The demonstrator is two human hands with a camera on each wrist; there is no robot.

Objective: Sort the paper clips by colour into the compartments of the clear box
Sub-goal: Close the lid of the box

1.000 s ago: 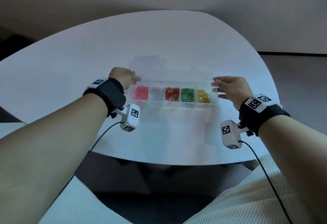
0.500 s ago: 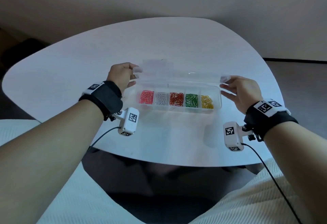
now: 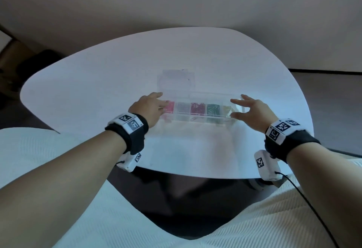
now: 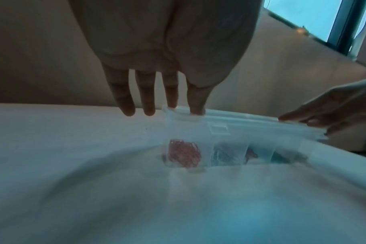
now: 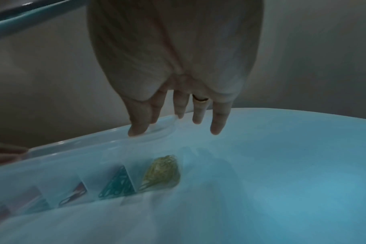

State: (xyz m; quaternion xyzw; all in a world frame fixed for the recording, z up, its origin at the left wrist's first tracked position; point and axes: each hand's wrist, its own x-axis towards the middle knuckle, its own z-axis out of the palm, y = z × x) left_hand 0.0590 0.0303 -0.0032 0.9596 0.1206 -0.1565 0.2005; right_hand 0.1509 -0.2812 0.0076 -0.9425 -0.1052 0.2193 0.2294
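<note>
A long clear box (image 3: 197,120) lies on the white table, its compartments holding pink (image 3: 170,106), grey-white (image 3: 183,107), red (image 3: 197,108), green (image 3: 213,108) and yellow (image 3: 227,109) paper clips. Its clear lid (image 3: 199,98) is tilted forward over the compartments. My left hand (image 3: 156,102) touches the lid's left end with straight fingers (image 4: 171,99). At the right end, my right hand (image 3: 241,106) has spread fingers, and its thumb (image 5: 136,128) touches the lid's edge. The yellow clips (image 5: 162,171) lie below that hand. Neither hand holds a clip.
A second clear container (image 3: 176,80) stands just behind the box. The table (image 3: 98,91) is rounded, and its front edge runs under my wrists. Dark floor lies beyond the edge, with white fabric over my lap.
The lid lay open behind the box, then both hands lifted it by its ends. Now it has swung forward over the compartments, and my fingers have straightened against it.
</note>
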